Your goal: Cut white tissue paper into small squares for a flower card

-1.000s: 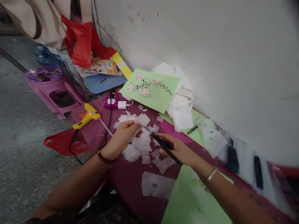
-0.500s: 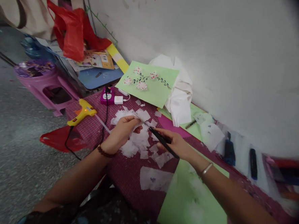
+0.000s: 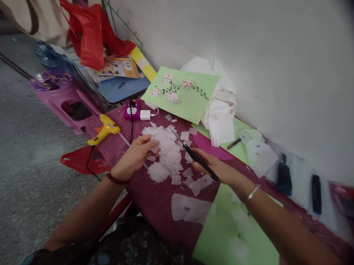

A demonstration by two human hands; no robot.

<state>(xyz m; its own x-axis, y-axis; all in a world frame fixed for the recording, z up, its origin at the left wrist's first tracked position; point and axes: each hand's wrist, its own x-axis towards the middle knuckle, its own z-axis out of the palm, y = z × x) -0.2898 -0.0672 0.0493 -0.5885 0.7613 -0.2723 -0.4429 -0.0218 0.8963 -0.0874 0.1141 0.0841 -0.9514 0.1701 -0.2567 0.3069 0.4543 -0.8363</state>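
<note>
My left hand [image 3: 138, 156] is closed in a pinch on a small piece of white tissue paper [image 3: 155, 144], over the left side of a heap of cut tissue squares [image 3: 168, 156]. In my right hand [image 3: 212, 164] is a pair of black-handled scissors [image 3: 200, 162], their blades pointing up and left above the heap. A gap separates the blades from my left fingers. A larger tissue piece with a blue mark [image 3: 190, 208] lies nearer to me. Behind the heap, a green card [image 3: 195, 79] carries a painted branch and red-dotted white tissue blossoms.
A yellow hot glue gun [image 3: 105, 130] with its cord rests at the table's left edge, near a purple power adapter [image 3: 132, 110]. Another green sheet [image 3: 236, 240] lies under my right forearm. Crumpled white paper [image 3: 221, 115] leans by the wall. A pink stool [image 3: 67, 102] stands left.
My left hand has drawn away from the scissors to the left, and the blades, before at its fingertips, now stand apart from it. The whole view has shifted slightly.
</note>
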